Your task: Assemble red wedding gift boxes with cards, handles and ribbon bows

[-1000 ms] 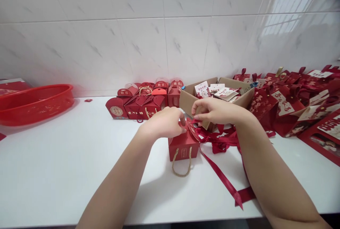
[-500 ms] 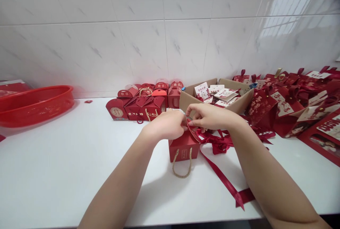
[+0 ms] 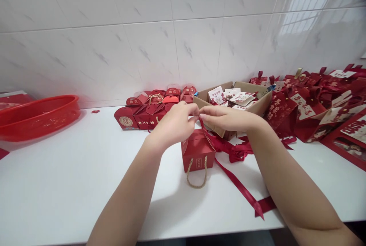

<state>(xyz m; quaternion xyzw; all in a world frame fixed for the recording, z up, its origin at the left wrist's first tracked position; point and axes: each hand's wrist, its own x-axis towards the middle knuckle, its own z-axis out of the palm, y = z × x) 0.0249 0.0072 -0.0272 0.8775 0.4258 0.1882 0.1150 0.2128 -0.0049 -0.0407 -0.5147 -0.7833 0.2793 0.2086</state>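
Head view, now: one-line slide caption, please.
Left hand and right hand meet above a red box with a rope handle, red ribbon beside it.

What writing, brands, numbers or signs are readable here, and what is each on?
"歡喜": tabs of red gift boxes by the wall.
Too small or blurred to read:
Gold print on the rope-handled red box.
Round gold emblem and neighbouring gold lettering on the boxes' front row.
Printed cards in the cardboard carton.
Lettering on the red pouches at right.
Marks on the red basin.
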